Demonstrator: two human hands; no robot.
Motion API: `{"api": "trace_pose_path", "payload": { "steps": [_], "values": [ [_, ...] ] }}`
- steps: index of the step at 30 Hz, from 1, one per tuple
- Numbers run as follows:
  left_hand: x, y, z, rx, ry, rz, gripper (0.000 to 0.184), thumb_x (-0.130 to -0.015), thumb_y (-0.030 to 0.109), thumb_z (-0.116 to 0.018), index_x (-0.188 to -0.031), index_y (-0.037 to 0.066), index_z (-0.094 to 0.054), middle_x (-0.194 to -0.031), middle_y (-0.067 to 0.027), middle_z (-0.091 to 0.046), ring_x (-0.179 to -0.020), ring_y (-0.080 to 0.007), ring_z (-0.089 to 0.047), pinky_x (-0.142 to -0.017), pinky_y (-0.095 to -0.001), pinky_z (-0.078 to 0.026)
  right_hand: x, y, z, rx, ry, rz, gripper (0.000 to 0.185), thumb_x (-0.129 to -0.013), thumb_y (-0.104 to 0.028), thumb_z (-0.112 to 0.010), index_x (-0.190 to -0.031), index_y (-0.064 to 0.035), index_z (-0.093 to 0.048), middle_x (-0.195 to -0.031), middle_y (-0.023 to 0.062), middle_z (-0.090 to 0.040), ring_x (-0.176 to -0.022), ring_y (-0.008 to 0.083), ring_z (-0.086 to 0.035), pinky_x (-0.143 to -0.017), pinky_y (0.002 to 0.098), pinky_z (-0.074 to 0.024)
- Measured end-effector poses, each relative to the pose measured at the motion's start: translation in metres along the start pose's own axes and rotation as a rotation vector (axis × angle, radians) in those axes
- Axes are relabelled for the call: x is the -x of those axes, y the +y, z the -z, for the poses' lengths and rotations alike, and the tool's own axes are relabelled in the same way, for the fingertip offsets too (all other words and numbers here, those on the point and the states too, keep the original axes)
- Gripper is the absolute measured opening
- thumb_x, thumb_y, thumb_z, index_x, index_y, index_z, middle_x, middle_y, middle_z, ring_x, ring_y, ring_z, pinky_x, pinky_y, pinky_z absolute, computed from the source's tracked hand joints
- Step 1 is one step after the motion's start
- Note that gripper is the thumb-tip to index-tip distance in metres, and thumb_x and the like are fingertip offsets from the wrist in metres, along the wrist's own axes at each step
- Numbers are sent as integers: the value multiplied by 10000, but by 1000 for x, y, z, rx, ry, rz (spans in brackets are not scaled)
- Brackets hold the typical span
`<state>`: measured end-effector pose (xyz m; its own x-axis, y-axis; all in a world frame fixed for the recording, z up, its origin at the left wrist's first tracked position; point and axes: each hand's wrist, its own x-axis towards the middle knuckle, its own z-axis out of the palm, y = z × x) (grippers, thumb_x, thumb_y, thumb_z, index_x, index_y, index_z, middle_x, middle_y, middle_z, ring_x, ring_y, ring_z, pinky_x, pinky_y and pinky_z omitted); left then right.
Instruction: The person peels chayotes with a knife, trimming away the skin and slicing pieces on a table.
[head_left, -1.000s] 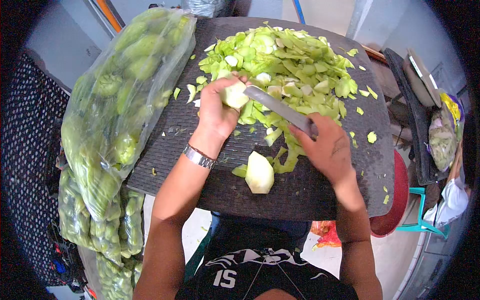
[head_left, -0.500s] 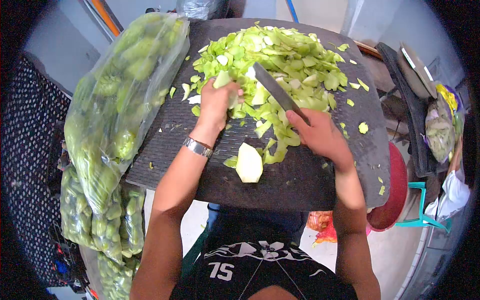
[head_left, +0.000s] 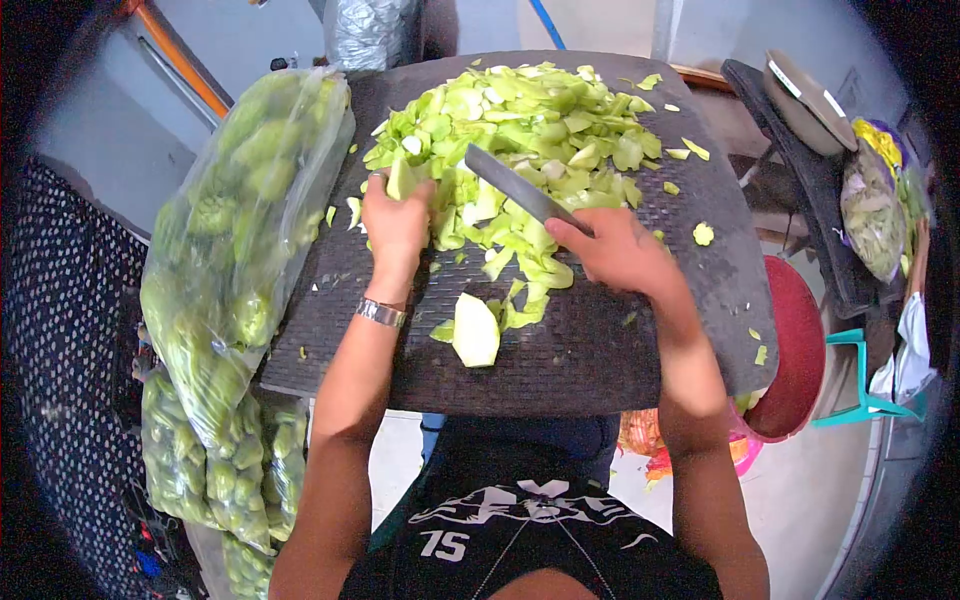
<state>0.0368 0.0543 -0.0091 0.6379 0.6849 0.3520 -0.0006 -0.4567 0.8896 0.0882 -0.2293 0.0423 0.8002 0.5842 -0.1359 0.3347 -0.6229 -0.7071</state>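
My left hand (head_left: 395, 220) is closed around a pale green piece of chayote (head_left: 402, 180) at the left edge of a heap of peelings. My right hand (head_left: 620, 255) grips the handle of a broad-bladed knife (head_left: 515, 190). Its blade slants up and left over the heap, its tip a short way from my left hand and apart from the held piece. The heap of light green chayote peelings (head_left: 560, 120) covers the far middle of the dark ribbed table (head_left: 560, 375). Nearer to me lies a peeled, faceted chayote (head_left: 476, 332), with a few peelings beside it.
A large clear bag of chayotes (head_left: 235, 210) leans along the table's left side, above more bagged green vegetables (head_left: 180, 450). To the right are a red tub (head_left: 795, 350), a teal stool (head_left: 850, 380) and a dark stand (head_left: 800, 190) holding a basin (head_left: 805, 105).
The camera view has shifted a little. Both hands have moved slightly left, with the knife and the held chayote piece. The peeled chayote on the table stays in place.
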Motion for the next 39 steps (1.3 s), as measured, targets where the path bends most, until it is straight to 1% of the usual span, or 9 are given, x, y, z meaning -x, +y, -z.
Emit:
{"api": "trace_pose_path", "payload": {
  "steps": [5,11,13,16,19,21,24,28,39],
  "values": [
    [-11,15,6,856,-227,478,271,-973,213,-554,-1138,-1,-542,-1008,-187,-651,-851,-382,-723,-671,-419,-612,-9,13,-2,95,116,70,497,-1001,-475,-568,-1003,-4,-727,-987,271,-713,-980,453,-687,-873,529,-529],
    [7,100,-71,969,-220,136,342,-1018,295,-492,-1166,4,-594,-1052,-158,-698,-903,-319,-732,-816,-463,-625,-22,32,-22,226,173,71,455,-991,-448,-572,-1142,-42,-709,-1065,269,-715,-1015,468,-683,-920,541,-535],
    [32,96,-129,632,-437,-170,352,-1025,253,-522,-1226,-26,-594,-1078,-159,-700,-936,-292,-738,-904,-406,-581,-22,32,-26,259,168,162,430,-979,-425,-619,-1149,-36,-690,-1090,257,-710,-1032,409,-688,-921,485,-521],
    [82,171,-176,840,-1200,455,273,-985,190,-620,-1143,-33,-615,-1041,-136,-668,-884,-280,-718,-762,-425,-608,-33,76,-55,134,554,470,435,-950,-449,-692,-1186,-84,-678,-1099,178,-727,-1043,284,-701,-900,387,-527],
    [105,204,-185,895,-1424,452,298,-982,167,-630,-1168,-65,-617,-1049,-147,-692,-851,-274,-727,-771,-423,-621,-38,82,-42,145,260,271,473,-949,-457,-681,-1261,-104,-636,-1186,152,-679,-1138,260,-640,-986,370,-467],
    [97,206,-168,880,-1338,307,302,-982,185,-644,-1157,-62,-632,-1053,-145,-707,-821,-272,-729,-758,-395,-617,-52,106,-63,96,360,415,547,-976,-433,-612,-1418,-119,-535,-1410,186,-562,-1336,279,-524,-1158,412,-332],
    [64,193,-109,513,-1182,4,297,-983,242,-681,-1144,-7,-680,-1062,-102,-746,-917,-249,-746,-820,-353,-587,-34,69,-50,211,584,569,488,-960,-437,-654,-1309,-96,-636,-1205,214,-678,-1150,334,-659,-995,445,-497],
    [44,145,-9,-307,-819,-443,355,-948,316,-739,-1035,-28,-725,-906,-136,-752,-814,-210,-723,-757,-334,-554,-29,32,-21,199,135,20,610,-966,-557,-579,-1261,-28,-646,-1225,298,-661,-1162,461,-637,-1020,523,-499],
    [102,78,62,-746,-821,-85,694,-718,627,-847,-842,-40,-695,-745,-225,-682,-730,-400,-703,-672,-460,-539,-6,-7,-17,182,426,-44,635,-939,-613,-612,-1050,11,-664,-940,285,-710,-948,449,-701,-852,520,-534]
  ]
}}
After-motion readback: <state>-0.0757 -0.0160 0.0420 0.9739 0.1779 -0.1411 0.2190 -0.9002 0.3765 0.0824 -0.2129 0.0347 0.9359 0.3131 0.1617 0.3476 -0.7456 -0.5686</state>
